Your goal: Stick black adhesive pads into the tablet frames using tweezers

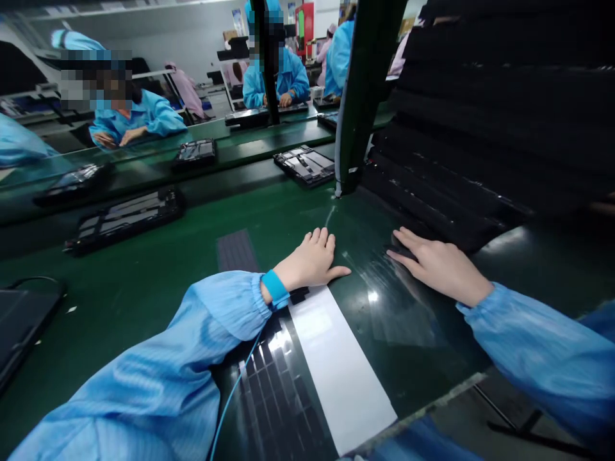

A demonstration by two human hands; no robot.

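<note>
My left hand (314, 259) lies palm down near the table's middle, fingers stretched and thumb out to the side. A blue wrist strap (275, 288) with a thin blue cord is around that wrist. Just below the hand is a long white strip of paper (343, 368), beside a sheet of black rectangular stickers (276, 384). My right hand (435, 262) reaches in from the right, index finger and thumb extended and apart. A small dark patch shows between them; whether it is held I cannot tell. A clear glossy film (398, 307) lies below the right hand.
Black trays (480, 128) are stacked high at right, beside a dark upright post (368, 96). Opened flat devices (305, 164) and another device (127, 214) lie along the green table (158, 307). A dark sheet (237, 250) lies left of my hand. Co-workers in blue sit opposite.
</note>
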